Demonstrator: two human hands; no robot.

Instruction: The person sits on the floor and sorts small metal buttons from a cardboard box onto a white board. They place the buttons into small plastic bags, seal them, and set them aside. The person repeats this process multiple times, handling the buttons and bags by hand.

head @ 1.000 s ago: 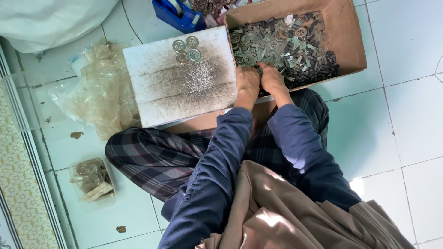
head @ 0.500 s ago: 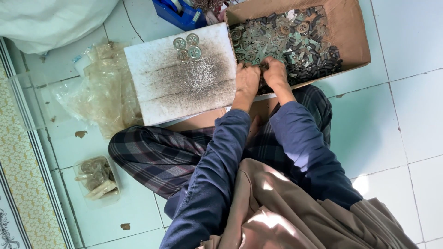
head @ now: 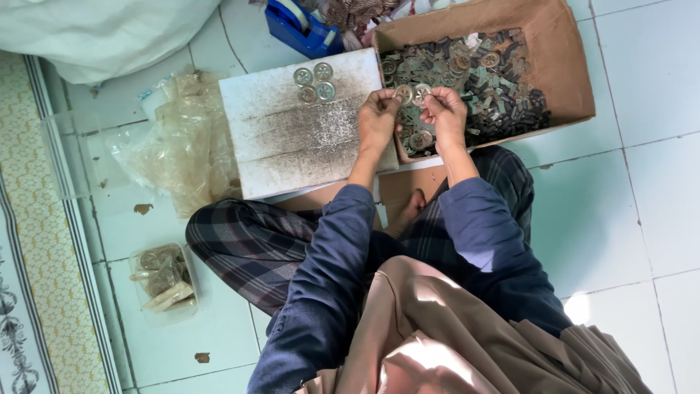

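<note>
- We see a white sack (head: 109, 33) at far left and crumpled clear plastic bags (head: 175, 157) on the tile floor (head: 642, 219) just left of the board.
- A clear plastic tub (head: 164, 281) of small parts sits near left, beside the plaid knee.
- A white board (head: 292, 138) lies across the lap, with four round metal discs (head: 313, 82) clustered at its far edge.
- A blue tape dispenser (head: 299, 29) sits beyond the board.
- Left hand (head: 378, 120): fingers pinched together on one round disc (head: 403, 93), held over the box's near-left corner.
- Right hand (head: 446, 113): fingers pinched on a second disc (head: 422, 92), just beside the first; we can't tell if the two touch.
- The cardboard box (head: 561, 66) sits right of the board, its floor covered with mixed discs and dark scrap pieces (head: 496, 87).
</note>
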